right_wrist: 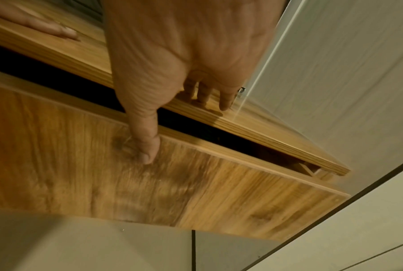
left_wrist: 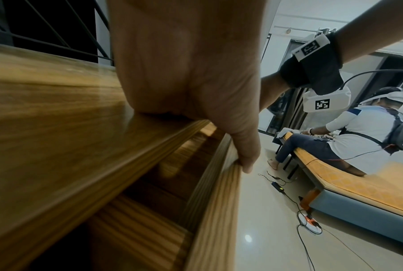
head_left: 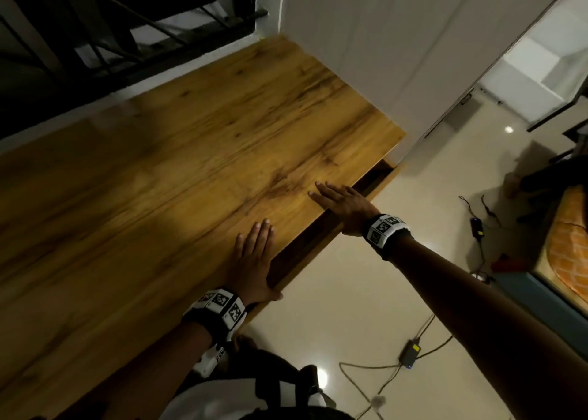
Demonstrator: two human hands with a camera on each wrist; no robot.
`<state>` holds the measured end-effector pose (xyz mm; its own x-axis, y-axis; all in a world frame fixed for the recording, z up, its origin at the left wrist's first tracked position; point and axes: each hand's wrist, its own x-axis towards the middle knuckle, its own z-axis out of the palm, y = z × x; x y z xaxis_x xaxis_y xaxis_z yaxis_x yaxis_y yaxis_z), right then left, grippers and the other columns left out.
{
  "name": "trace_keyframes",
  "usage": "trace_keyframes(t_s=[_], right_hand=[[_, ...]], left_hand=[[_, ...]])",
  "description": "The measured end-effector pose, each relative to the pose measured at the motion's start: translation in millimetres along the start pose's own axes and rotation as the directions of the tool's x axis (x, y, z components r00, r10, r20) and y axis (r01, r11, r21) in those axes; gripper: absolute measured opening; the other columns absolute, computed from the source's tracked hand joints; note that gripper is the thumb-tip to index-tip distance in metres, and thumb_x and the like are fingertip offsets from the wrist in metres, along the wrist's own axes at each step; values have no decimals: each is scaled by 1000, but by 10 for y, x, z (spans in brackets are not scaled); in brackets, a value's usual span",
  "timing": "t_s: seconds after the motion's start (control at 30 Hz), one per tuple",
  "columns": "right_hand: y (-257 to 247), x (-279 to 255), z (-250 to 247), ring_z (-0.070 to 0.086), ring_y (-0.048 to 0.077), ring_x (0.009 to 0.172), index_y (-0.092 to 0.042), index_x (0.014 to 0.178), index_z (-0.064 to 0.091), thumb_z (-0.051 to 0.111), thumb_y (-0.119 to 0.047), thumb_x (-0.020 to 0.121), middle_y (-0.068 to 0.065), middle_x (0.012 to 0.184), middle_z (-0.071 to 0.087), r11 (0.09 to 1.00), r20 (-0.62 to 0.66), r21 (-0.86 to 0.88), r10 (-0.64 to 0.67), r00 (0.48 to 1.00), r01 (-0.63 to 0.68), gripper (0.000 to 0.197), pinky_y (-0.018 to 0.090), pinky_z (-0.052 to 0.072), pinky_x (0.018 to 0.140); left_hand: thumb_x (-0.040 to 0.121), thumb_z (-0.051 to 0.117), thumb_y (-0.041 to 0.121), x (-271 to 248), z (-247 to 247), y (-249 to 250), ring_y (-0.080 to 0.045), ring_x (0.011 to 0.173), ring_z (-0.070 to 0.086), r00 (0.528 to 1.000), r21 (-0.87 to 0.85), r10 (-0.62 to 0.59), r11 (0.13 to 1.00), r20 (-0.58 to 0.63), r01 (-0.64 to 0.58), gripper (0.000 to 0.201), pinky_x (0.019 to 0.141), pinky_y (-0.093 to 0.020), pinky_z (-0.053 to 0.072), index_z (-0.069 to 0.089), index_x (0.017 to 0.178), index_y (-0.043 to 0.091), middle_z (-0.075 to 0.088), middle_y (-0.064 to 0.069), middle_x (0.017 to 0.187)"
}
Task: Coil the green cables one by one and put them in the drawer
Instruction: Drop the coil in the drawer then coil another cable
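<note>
No green cable shows in any view. The drawer [head_left: 302, 241] under the wooden table top [head_left: 191, 165] stands a narrow gap open, and its inside is dark. My left hand [head_left: 254, 260] lies flat on the table edge, fingers straight, with its thumb [left_wrist: 244, 146] along the top rim of the drawer front [left_wrist: 218, 201]. My right hand [head_left: 340, 203] lies flat on the table top further along, fingers straight. Its thumb [right_wrist: 147, 146] presses on the outer face of the drawer front [right_wrist: 195, 192]. Neither hand holds anything.
A white wall [head_left: 381, 53] closes the table's far right end, and a barred window [head_left: 111, 38] lies behind it. Black cables and adapters [head_left: 410, 353] lie on the tiled floor. A bed [left_wrist: 358, 192] with another person seated on it stands to the right.
</note>
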<state>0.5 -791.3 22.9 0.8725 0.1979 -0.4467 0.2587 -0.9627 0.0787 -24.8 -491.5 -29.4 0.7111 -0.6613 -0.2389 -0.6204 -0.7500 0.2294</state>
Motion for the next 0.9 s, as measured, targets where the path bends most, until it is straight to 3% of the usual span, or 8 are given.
trace_keyframes(t_s=[0.1,0.2,0.27,0.4,0.53,0.63,0.77,0.9], right_hand=[[-15,11,19,1,27,156,-30,159,-7,71,1,81,4,168,-10,1000,-37,10,5,999,-5,115,53,17,124],[-42,27,63,6,27,156,-29,160,1,65,7,81,4,169,-3,999,-88,34,23,996,-20,108,52,21,123],[-48,56,88,9,27,156,-29,160,5,66,7,81,3,169,1,998,-107,61,39,993,-33,106,52,25,122],[-73,111,106,15,30,154,-29,160,9,79,-6,78,5,169,7,997,-106,46,64,992,-60,110,53,31,119],[-95,146,116,27,31,150,-29,157,17,82,-14,76,4,167,18,996,-137,28,83,987,-80,105,53,37,115],[-135,166,110,40,30,142,-29,153,26,76,-18,84,4,160,32,995,-192,22,101,976,-98,86,53,44,106],[-202,201,121,50,30,130,-28,146,34,67,-20,91,4,150,43,990,-254,50,141,957,-132,65,54,49,98],[-249,229,122,55,29,123,-23,134,44,64,-21,95,4,142,51,981,-295,77,193,936,-178,44,51,52,94]], left_hand=[[47,82,68,-4,5,-6,-30,152,-2,1000,-10,4,1000,-12,-5,151,120,-55,4,-8,155,14,-6,-11,165],[55,83,61,1,16,-24,-29,152,-7,1000,-5,15,1000,-25,-15,145,119,-52,-2,-13,153,16,-10,-10,165],[56,84,58,-2,7,-34,-31,152,-2,999,10,28,1000,-38,-27,142,119,-53,3,-12,152,16,-5,-11,165],[57,86,54,11,5,-59,-33,152,8,999,51,23,998,-25,-21,139,120,-55,14,-7,151,12,5,-14,165],[58,87,50,13,21,-71,-32,151,14,998,93,28,995,-54,-23,135,118,-52,12,0,152,8,11,-15,164],[51,91,43,9,38,-73,-32,148,26,998,108,28,994,-60,-22,133,116,-53,23,12,152,7,23,-15,162],[65,85,33,9,47,-69,-30,152,14,996,97,21,995,-81,-13,124,118,-52,19,1,153,10,10,-13,165],[70,81,20,-20,15,-54,-30,151,18,997,73,12,997,-79,-6,112,117,-52,23,9,155,9,15,-12,164]])
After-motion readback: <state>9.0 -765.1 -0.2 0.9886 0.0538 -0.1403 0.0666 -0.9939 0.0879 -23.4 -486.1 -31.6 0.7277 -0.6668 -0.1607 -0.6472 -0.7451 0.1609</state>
